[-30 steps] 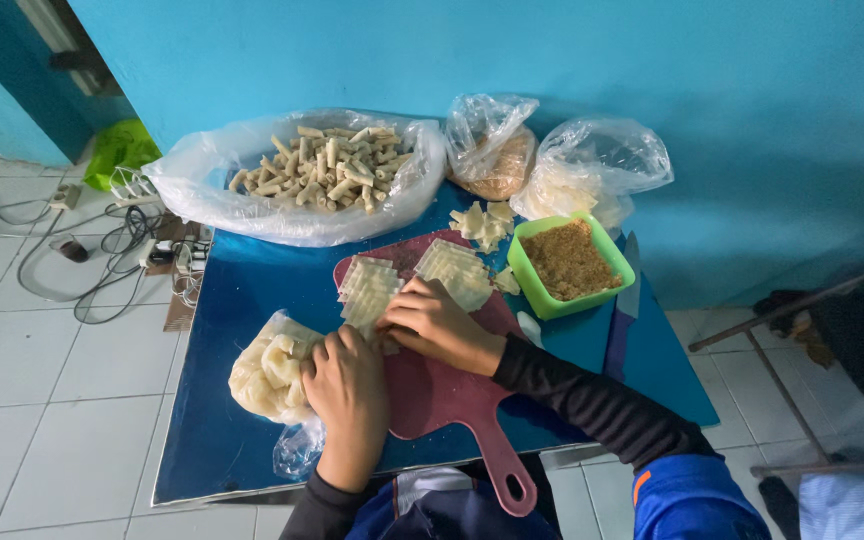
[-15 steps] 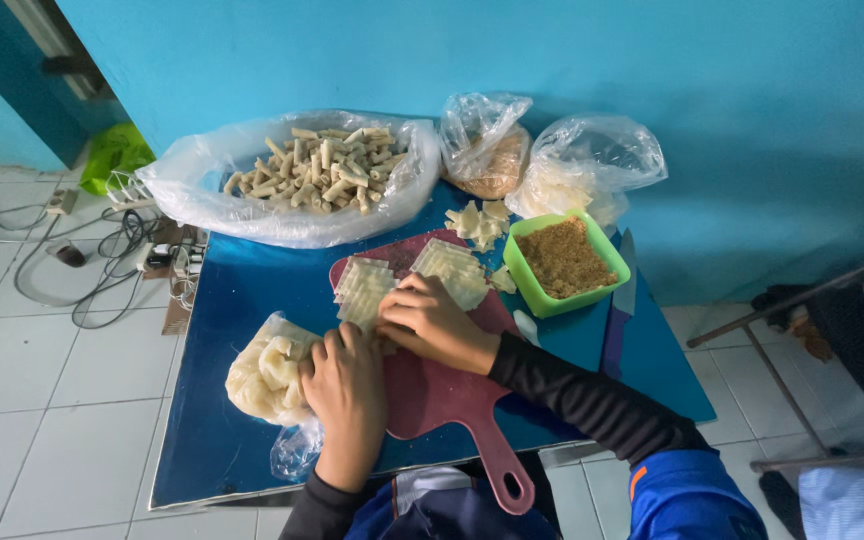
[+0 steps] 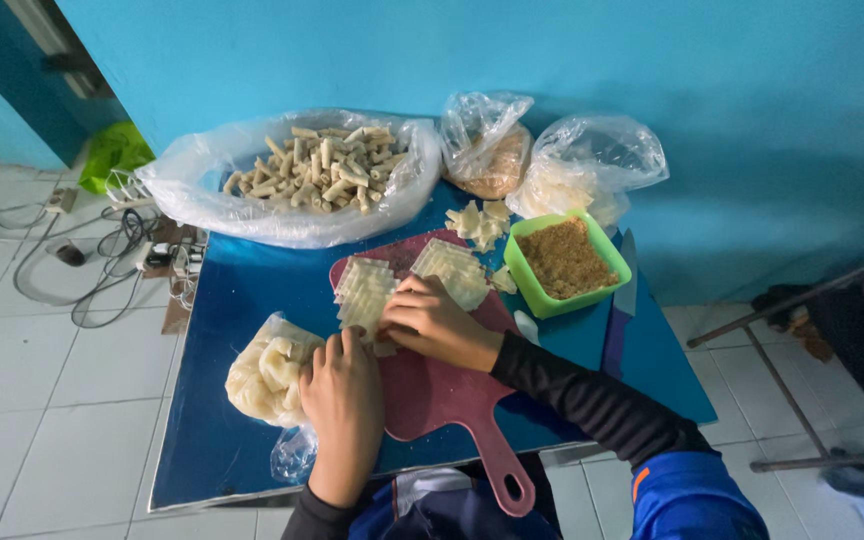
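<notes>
Red cutting board (image 3: pixel 442 385) mid-table, both hands (image 3: pixel 392 350) curled onto pale wrapper squares (image 3: pixel 364 292) (bare blue table (image 3: pixel 222 300) leftward).

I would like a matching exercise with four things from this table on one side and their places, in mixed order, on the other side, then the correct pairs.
Things:
1. green tub of brown crumbs
2. big bag of rolled pieces
3. bag of pale dough lumps
4. pink cutting board

Places:
A. far left of the table
B. under both hands
C. right of the board
D. near left, beside the left hand

Pairs: 1-C, 2-A, 3-D, 4-B
</notes>
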